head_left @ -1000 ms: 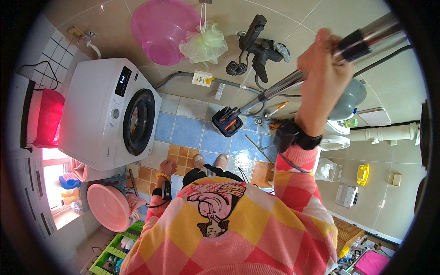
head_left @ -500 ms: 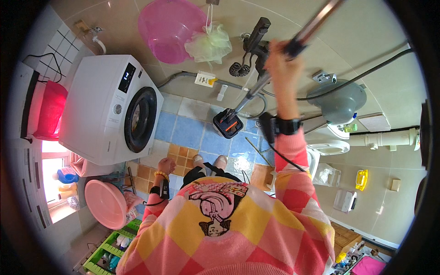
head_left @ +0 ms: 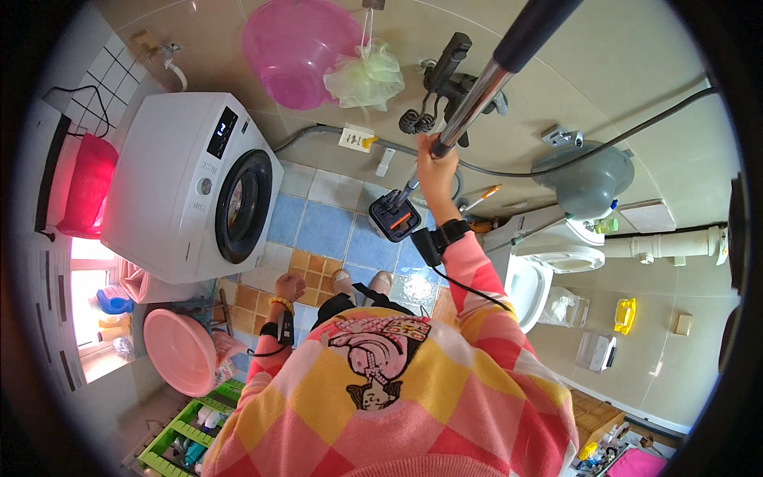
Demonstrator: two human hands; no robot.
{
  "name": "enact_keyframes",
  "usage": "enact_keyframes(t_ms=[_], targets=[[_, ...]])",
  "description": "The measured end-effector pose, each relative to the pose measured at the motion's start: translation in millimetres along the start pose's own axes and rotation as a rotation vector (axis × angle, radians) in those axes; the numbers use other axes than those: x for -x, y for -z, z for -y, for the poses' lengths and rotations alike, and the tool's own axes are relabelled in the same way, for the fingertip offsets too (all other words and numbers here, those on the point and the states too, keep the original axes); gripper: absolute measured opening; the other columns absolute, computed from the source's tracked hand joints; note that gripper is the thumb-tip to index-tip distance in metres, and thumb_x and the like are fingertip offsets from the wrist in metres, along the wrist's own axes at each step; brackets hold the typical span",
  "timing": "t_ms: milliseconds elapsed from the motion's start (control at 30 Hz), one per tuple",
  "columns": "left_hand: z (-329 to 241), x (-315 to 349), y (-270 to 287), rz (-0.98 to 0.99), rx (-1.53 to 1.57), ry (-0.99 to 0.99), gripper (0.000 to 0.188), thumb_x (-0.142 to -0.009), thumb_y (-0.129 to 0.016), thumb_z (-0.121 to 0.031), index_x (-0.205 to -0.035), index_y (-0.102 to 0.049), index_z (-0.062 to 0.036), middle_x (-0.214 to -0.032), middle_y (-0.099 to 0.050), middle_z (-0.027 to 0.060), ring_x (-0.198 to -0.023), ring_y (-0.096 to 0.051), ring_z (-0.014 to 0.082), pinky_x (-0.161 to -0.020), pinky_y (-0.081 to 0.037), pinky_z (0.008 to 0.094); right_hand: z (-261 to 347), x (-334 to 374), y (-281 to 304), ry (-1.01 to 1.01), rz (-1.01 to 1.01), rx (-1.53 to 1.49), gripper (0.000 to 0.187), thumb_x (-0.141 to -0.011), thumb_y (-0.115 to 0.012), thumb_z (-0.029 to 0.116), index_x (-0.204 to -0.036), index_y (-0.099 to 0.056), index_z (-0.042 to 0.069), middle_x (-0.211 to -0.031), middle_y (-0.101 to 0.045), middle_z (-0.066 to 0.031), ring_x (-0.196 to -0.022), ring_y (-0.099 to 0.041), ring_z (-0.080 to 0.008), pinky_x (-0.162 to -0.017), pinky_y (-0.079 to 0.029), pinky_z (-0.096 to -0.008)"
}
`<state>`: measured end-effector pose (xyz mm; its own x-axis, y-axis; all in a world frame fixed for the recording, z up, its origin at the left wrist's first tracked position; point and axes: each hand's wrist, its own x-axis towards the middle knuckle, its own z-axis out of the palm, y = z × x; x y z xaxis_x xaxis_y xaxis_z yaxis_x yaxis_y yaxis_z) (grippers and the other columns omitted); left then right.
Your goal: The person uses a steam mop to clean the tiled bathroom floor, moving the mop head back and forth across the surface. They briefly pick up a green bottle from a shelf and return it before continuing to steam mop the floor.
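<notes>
My right hand (head_left: 437,171) is wrapped round the metal pole of a mop (head_left: 477,99), whose dark upper grip points up and to the right. The pole's lower end goes down into a dark square mop bucket (head_left: 395,216) with an orange bar, standing on the blue floor tiles. What is inside the bucket is hidden. Low beside my left leg hangs my left hand (head_left: 290,287), its fingers curled in with nothing seen in them. Each wrist wears a black strapped device with a cable.
A white washing machine (head_left: 171,187) stands on the left, near a pink basin (head_left: 176,350) and a green rack (head_left: 179,433). To the right is a toilet (head_left: 528,290). On the far wall hang a purple basin (head_left: 298,52), a pale bath puff (head_left: 366,75) and a grey hose (head_left: 318,129).
My right hand has slid down the mop pole, left and nearer the bucket. The pole's upper part now shows more of its dark grip. The bucket and left hand stay in place.
</notes>
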<state>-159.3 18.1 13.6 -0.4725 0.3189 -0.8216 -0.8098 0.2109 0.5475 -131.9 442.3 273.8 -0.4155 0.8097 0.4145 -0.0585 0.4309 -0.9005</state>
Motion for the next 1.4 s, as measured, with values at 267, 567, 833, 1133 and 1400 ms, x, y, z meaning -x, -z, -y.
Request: enact_keyframes(t_ms=[267,567,833,1133,1400], targets=[[6.3,-1.3,4.1,-0.023,-0.029,0.048,0.018,-0.094,-0.057,-0.024,-0.104,-0.058,-0.0089,-0.086,-0.064,0.0068,-0.074,-0.063,0.0198,-0.061,-0.054,0.0309,201.6,-83.6,64.2,0.274,0.005,-0.169,0.014,-0.093,-0.062,0.015,-0.087,-0.056,0.004,-0.058,-0.046,0.0026,-0.048,-0.043,-0.0062,-0.044,-0.032,-0.0223],[10.8,-8.7,4.9,0.020,-0.018,0.074,0.016,-0.094,-0.055,-0.020,-0.101,-0.060,-0.0064,-0.083,-0.064,0.0068,-0.069,-0.062,0.0176,-0.060,-0.053,0.0295,53.0,-19.5,8.5,-0.059,-0.031,0.024,0.022,-0.091,-0.065,0.015,-0.076,-0.050,0.008,-0.063,-0.048,0.0047,-0.053,-0.047,-0.0047,-0.046,-0.037,-0.0223],[3.4,5.6,4.6,0.003,0.005,-0.024,0.015,-0.091,-0.058,-0.024,-0.093,-0.060,-0.0088,-0.075,-0.062,0.0029,-0.069,-0.062,0.0155,-0.054,-0.050,0.0280,79.9,-50.3,12.5,-0.002,-0.113,-0.004,0.019,-0.090,-0.064,0.014,-0.075,-0.053,0.007,-0.063,-0.050,0.0043,-0.053,-0.048,-0.0055,-0.046,-0.038,-0.0234],[7.0,1.1,1.8,-0.030,0.005,0.039,0.016,-0.093,-0.059,-0.023,-0.095,-0.058,-0.0077,-0.079,-0.064,0.0060,-0.069,-0.064,0.0175,-0.058,-0.053,0.0276,174.5,-85.3,60.8,0.260,-0.024,-0.254,0.016,-0.093,-0.062,0.017,-0.083,-0.059,0.005,-0.060,-0.046,0.0036,-0.049,-0.042,-0.0057,-0.045,-0.033,-0.0222],[2.4,-4.8,6.1,0.018,-0.007,0.008,0.016,-0.092,-0.060,-0.023,-0.098,-0.057,-0.0085,-0.081,-0.064,0.0051,-0.071,-0.064,0.0183,-0.061,-0.053,0.0298,-4.8,-8.1,-8.7,-0.085,-0.029,-0.031,0.019,-0.089,-0.065,0.012,-0.077,-0.053,0.006,-0.061,-0.050,0.0032,-0.053,-0.048,-0.0053,-0.046,-0.039,-0.0231]])
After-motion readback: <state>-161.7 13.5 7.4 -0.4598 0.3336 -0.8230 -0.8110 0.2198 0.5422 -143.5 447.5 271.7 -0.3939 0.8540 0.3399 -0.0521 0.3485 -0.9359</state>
